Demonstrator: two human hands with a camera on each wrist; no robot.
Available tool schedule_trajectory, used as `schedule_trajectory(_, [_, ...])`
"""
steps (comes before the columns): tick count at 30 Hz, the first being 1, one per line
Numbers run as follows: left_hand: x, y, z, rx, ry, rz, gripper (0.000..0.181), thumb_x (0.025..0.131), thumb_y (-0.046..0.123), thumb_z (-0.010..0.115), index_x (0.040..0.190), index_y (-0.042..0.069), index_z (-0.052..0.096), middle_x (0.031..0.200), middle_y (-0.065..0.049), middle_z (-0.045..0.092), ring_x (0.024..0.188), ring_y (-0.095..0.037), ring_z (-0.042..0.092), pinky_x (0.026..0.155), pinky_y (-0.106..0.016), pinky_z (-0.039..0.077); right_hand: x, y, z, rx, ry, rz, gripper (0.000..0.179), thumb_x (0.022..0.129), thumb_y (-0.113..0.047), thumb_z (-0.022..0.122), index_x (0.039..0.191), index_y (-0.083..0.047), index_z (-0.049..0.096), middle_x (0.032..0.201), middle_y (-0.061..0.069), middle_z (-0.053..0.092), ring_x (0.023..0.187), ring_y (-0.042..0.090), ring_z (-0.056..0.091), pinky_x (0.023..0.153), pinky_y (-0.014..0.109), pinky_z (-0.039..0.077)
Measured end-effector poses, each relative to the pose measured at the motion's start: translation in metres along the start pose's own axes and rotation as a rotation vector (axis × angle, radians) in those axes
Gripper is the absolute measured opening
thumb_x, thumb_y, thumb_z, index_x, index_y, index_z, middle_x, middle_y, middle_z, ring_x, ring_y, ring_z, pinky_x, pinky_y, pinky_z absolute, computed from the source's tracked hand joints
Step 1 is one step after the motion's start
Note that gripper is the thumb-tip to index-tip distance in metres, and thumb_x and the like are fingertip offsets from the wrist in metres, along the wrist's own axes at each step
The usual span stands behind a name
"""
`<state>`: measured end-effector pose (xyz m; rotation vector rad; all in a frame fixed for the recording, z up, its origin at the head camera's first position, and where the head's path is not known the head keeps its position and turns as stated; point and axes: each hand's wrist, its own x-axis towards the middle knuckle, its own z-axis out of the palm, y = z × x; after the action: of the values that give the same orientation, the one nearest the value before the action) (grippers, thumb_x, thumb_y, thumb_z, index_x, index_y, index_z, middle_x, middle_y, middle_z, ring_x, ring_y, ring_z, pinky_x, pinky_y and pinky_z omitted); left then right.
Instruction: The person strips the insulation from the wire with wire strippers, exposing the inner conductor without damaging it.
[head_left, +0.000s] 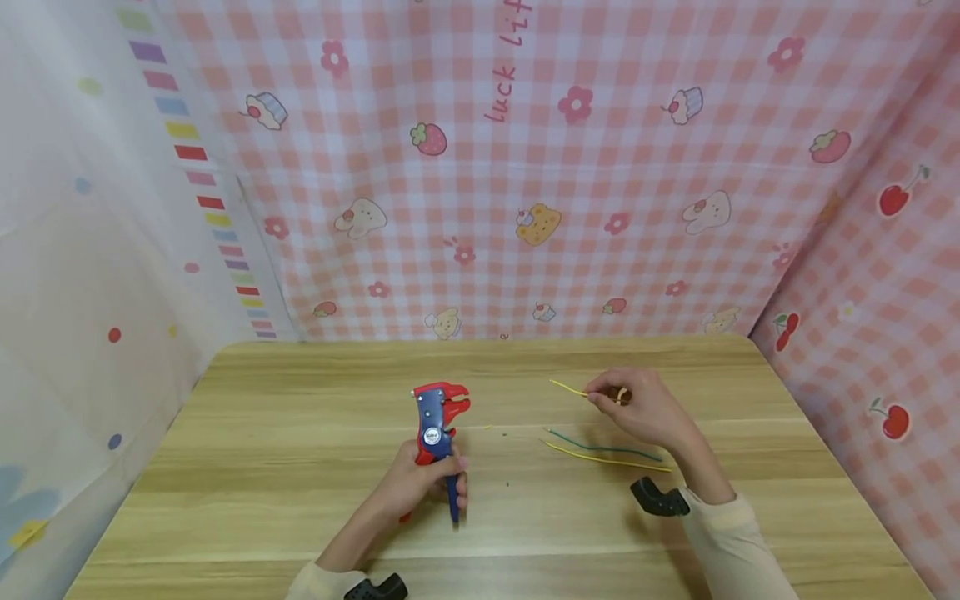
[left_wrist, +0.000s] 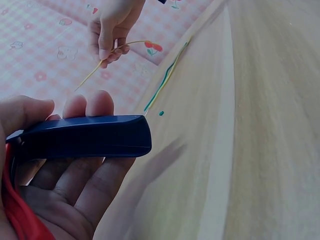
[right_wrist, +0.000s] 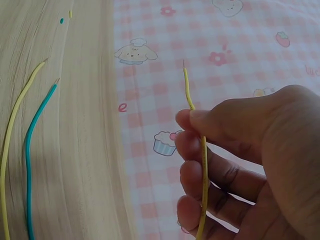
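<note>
My left hand (head_left: 420,482) grips a wire stripper (head_left: 433,423) with a blue and red body, its red jaws pointing up and right. In the left wrist view one blue handle (left_wrist: 95,136) lies across the curled fingers. Between thumb and forefinger, my right hand (head_left: 637,404) pinches a yellow wire (right_wrist: 204,170) above the table. The bare metal strands at its tip show in the right wrist view. Below that hand a green wire (head_left: 607,449) and a second yellow wire (head_left: 607,458) lie side by side on the table, with bared ends.
Small cut bits of insulation, one yellow (head_left: 488,427) and a green one (right_wrist: 62,21), lie on the wooden table (head_left: 300,433) between the hands. A pink checked curtain (head_left: 480,192) hangs behind the table, with more cloth at both sides.
</note>
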<state>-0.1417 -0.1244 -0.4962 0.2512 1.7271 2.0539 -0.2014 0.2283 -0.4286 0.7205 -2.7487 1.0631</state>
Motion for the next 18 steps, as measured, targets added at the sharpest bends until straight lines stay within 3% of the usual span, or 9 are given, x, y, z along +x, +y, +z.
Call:
schedule_trajectory(8, [-0.006, -0.002, -0.005, 0.005, -0.004, -0.025, 0.024, 0.098, 0.007, 0.061, 0.109, -0.011, 0.050, 0.081, -0.015, 0.068, 0.071, -0.028, 0.071, 0.075, -0.049, 0.060, -0.001, 0.009, 0.002, 0.009, -0.042, 0.025, 0.010, 0.093, -0.010, 0.070, 0.092, -0.017, 0.076, 0.082, -0.004, 0.069, 0.071, 0.010, 0.059, 0.064, 0.027, 0.051])
schedule_trajectory(18, [-0.007, -0.004, -0.006, 0.006, -0.013, -0.011, 0.027, 0.098, 0.006, 0.061, 0.110, -0.013, 0.048, 0.080, -0.014, 0.068, 0.070, -0.027, 0.071, 0.073, -0.050, 0.060, 0.001, 0.019, 0.005, 0.022, -0.080, 0.037, 0.008, 0.092, -0.008, 0.070, 0.094, -0.011, 0.077, 0.082, 0.003, 0.070, 0.071, 0.012, 0.060, 0.065, 0.028, 0.052])
